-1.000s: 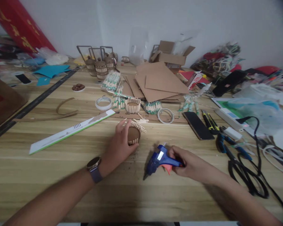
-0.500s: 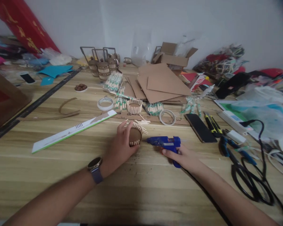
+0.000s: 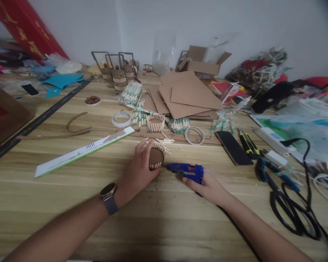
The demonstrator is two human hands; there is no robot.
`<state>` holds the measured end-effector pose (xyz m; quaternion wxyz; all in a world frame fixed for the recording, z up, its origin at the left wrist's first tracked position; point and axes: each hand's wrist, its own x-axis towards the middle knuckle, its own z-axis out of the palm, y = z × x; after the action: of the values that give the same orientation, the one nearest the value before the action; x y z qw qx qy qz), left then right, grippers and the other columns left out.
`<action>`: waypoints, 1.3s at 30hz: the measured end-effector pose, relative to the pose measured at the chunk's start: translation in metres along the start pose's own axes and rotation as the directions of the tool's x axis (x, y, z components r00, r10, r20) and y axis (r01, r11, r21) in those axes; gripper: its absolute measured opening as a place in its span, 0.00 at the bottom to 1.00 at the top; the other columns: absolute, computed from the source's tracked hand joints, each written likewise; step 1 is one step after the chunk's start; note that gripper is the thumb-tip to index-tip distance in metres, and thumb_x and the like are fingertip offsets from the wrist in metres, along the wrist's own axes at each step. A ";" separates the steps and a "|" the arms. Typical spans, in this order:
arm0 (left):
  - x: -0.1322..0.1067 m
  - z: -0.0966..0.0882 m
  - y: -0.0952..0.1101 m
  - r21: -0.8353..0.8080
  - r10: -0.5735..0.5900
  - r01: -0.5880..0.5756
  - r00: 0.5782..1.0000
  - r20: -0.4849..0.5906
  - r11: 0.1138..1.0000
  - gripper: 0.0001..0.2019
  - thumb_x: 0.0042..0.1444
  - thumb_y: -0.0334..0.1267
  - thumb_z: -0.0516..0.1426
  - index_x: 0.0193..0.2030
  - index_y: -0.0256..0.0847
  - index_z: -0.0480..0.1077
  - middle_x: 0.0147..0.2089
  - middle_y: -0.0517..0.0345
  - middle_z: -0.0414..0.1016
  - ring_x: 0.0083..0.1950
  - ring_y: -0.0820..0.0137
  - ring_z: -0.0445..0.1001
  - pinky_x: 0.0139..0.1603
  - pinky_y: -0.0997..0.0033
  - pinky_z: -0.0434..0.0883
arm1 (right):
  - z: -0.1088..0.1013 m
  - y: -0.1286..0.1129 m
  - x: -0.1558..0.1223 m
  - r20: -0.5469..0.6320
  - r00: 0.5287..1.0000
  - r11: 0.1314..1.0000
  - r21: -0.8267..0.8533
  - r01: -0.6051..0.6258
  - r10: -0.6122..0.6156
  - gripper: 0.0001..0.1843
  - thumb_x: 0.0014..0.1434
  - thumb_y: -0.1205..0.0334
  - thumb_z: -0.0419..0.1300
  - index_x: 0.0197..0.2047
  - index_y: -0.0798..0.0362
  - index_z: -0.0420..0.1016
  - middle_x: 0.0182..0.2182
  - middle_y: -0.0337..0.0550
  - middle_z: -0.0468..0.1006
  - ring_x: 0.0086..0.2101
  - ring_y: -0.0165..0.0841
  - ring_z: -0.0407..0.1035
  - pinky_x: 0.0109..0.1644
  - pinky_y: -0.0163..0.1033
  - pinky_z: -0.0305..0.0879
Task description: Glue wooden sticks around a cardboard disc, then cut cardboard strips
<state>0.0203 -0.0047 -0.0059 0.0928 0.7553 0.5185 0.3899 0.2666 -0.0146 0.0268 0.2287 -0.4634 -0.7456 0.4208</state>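
Note:
My left hand is curled round a brown cardboard disc edged with short wooden sticks, which rests on the wooden table. My right hand grips a blue glue gun. Its nozzle points left and is at the disc's right edge; whether it touches I cannot tell. Loose wooden sticks lie just beyond the disc. Farther back stands a similar ring of upright sticks.
Rolls of tape and stacked cardboard sheets lie ahead. To the right are a phone, yellow cutters and scissors. A white strip is at left, with handled stick baskets behind.
The glue gun in my right hand has shifted slightly left and tilted, its nozzle now closer to the disc's edge. My left hand keeps its hold.

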 end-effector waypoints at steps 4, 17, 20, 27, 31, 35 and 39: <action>0.000 0.000 0.000 -0.002 -0.006 0.006 1.000 0.011 1.000 0.48 0.49 0.29 0.67 0.71 0.47 0.45 0.69 0.39 0.54 0.72 0.48 0.56 0.68 0.40 0.62 | 0.001 -0.004 0.000 -0.012 1.000 1.000 -0.023 0.010 -0.010 0.19 0.61 0.49 0.58 0.46 0.53 0.81 0.42 0.48 0.85 0.41 0.44 0.78 0.48 0.46 0.75; 0.000 0.001 -0.001 0.000 -0.012 0.012 1.000 0.009 1.000 0.47 0.48 0.28 0.67 0.71 0.44 0.48 0.69 0.38 0.55 0.72 0.49 0.56 0.69 0.42 0.61 | 0.003 -0.007 -0.001 -0.051 0.998 0.995 -0.098 0.016 -0.021 0.18 0.61 0.50 0.57 0.43 0.53 0.81 0.38 0.48 0.83 0.40 0.44 0.77 0.48 0.46 0.73; -0.001 0.001 -0.001 0.001 -0.012 0.012 1.000 0.013 1.000 0.47 0.48 0.29 0.67 0.71 0.45 0.47 0.69 0.38 0.54 0.72 0.49 0.56 0.69 0.42 0.61 | 0.003 -0.007 -0.001 -0.049 0.999 0.994 -0.104 0.019 -0.024 0.18 0.61 0.50 0.57 0.45 0.52 0.81 0.37 0.47 0.83 0.40 0.44 0.77 0.48 0.46 0.73; 0.000 0.001 -0.001 -0.002 -0.010 0.010 1.000 0.002 1.000 0.48 0.48 0.30 0.68 0.71 0.48 0.46 0.69 0.39 0.55 0.72 0.48 0.57 0.69 0.40 0.62 | 0.003 -0.008 0.000 -0.054 0.998 0.996 -0.089 0.021 -0.026 0.16 0.61 0.49 0.58 0.42 0.50 0.81 0.36 0.45 0.83 0.38 0.42 0.77 0.46 0.45 0.74; 0.000 0.001 -0.001 -0.002 -0.015 0.015 1.000 0.007 1.000 0.48 0.48 0.29 0.68 0.71 0.48 0.46 0.70 0.39 0.55 0.72 0.47 0.56 0.68 0.39 0.62 | 0.003 -0.008 0.000 -0.057 0.998 0.994 -0.107 0.020 -0.026 0.15 0.61 0.50 0.58 0.41 0.50 0.80 0.35 0.45 0.82 0.37 0.41 0.76 0.46 0.44 0.73; -0.001 0.001 -0.002 -0.008 -0.016 0.016 1.000 0.016 1.000 0.49 0.48 0.30 0.67 0.72 0.50 0.45 0.70 0.40 0.54 0.72 0.47 0.56 0.68 0.38 0.62 | 0.005 -0.006 0.000 -0.066 0.997 0.994 -0.103 0.033 -0.040 0.15 0.61 0.51 0.57 0.41 0.52 0.80 0.36 0.46 0.82 0.37 0.41 0.76 0.46 0.45 0.73; -0.001 0.002 -0.002 -0.006 -0.013 0.013 1.000 0.008 1.000 0.49 0.48 0.30 0.67 0.71 0.50 0.45 0.70 0.40 0.55 0.72 0.47 0.57 0.68 0.38 0.62 | 0.005 -0.006 -0.001 -0.069 0.997 0.994 -0.108 0.024 -0.032 0.16 0.61 0.51 0.58 0.42 0.53 0.80 0.36 0.47 0.81 0.37 0.41 0.76 0.46 0.45 0.73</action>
<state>0.0196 -0.0040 -0.0086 0.0996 0.7533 0.5218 0.3877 0.2602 -0.0186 0.0290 0.2354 -0.4790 -0.7650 0.3605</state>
